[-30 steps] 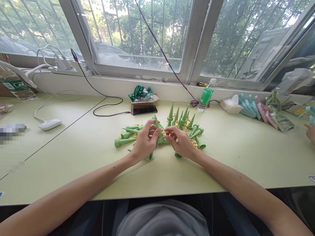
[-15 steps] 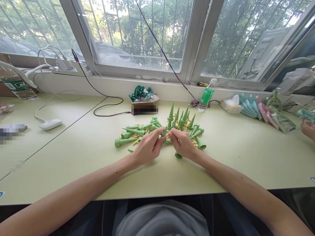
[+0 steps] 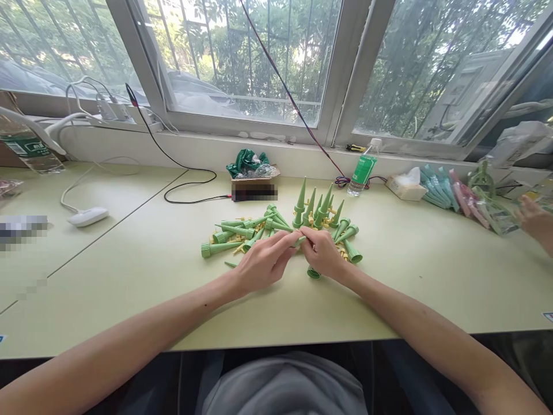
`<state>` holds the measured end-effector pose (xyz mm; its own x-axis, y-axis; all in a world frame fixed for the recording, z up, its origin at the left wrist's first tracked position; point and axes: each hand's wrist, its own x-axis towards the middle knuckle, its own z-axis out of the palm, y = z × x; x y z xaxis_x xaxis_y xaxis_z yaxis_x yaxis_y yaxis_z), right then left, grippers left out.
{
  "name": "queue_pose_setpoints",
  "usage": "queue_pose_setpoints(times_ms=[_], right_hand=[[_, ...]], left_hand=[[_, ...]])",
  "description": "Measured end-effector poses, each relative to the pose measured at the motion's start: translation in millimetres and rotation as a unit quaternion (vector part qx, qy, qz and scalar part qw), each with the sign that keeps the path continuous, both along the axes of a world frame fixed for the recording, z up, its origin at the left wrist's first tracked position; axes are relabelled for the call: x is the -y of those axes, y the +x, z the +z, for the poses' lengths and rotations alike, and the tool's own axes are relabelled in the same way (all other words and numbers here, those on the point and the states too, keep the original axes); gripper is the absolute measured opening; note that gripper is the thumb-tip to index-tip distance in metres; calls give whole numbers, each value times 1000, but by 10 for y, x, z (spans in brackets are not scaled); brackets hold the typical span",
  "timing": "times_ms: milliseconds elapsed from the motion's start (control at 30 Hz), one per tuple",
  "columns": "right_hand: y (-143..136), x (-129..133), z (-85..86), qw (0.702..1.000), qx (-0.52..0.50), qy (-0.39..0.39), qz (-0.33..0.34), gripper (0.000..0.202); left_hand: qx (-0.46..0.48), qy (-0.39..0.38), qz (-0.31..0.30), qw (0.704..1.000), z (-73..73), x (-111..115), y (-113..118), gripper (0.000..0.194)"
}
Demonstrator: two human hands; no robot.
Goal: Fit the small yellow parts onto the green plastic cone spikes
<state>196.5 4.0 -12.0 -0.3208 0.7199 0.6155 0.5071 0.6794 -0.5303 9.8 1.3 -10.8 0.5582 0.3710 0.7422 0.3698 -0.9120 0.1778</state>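
Fingers closed, my left hand holds a green plastic cone spike, which lies tilted between both hands. My right hand meets it with thumb and index finger pinched together; whatever is in that pinch is hidden. Just beyond the hands, several green spikes stand upright, with small yellow valve-like pieces on them. More green spikes lie in a loose pile to the left, mixed with yellow pieces. A green cap-like part rests below my right hand.
Behind the pile is a small cardboard box with green plastic wrapping. A water bottle and a tissue box stand at the back right. A white mouse lies left. Another person's hand is at the right edge.
The spike in my left hand has tipped from nearly upright to lying over toward the right, and my hands have closed together. The other person's hand has moved left.
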Motion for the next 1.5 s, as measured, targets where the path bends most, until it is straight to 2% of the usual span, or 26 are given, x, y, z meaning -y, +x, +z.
queue_pose_setpoints(times_ms=[133,267,500,600,667,767,867,933,1033,1133,1300,1433,1500], right_hand=[[-5,9,9,1000,-5,-26,-1,38],[-6,29,21,999,-9,-45,19,30],[9,2,-12,999,10,-35,32,24],[25,-22,-18,999,23,-9,42,23],[38,-36,-16,998,29,5,50,23],[55,-48,-12,997,33,14,67,25],[58,-43,-10,996,34,14,75,30],[50,-29,-9,997,27,-4,78,33],[27,6,1,995,-4,-61,82,38],[3,38,19,989,-34,-110,87,43],[-10,47,38,987,-50,-121,90,45],[-5,28,23,991,-32,-103,75,44],[-1,18,11,993,-22,-94,71,43]], left_hand=[[60,-64,27,996,12,4,25,24],[118,-170,44,977,56,-1,44,17],[227,-391,4,892,135,-29,54,25],[243,-451,-20,858,139,-31,55,27],[244,-467,-29,849,132,-29,54,28],[232,-454,-28,860,117,-28,48,27],[199,-385,-10,901,95,-34,33,24],[168,-305,2,937,76,-40,17,20],[111,-144,6,983,49,-48,-11,17],[63,-26,-13,998,44,-49,-32,26],[48,-3,-31,998,56,-48,-39,33],[67,-25,-4,997,34,-49,-25,26],[84,-63,16,994,25,-43,-11,22]])
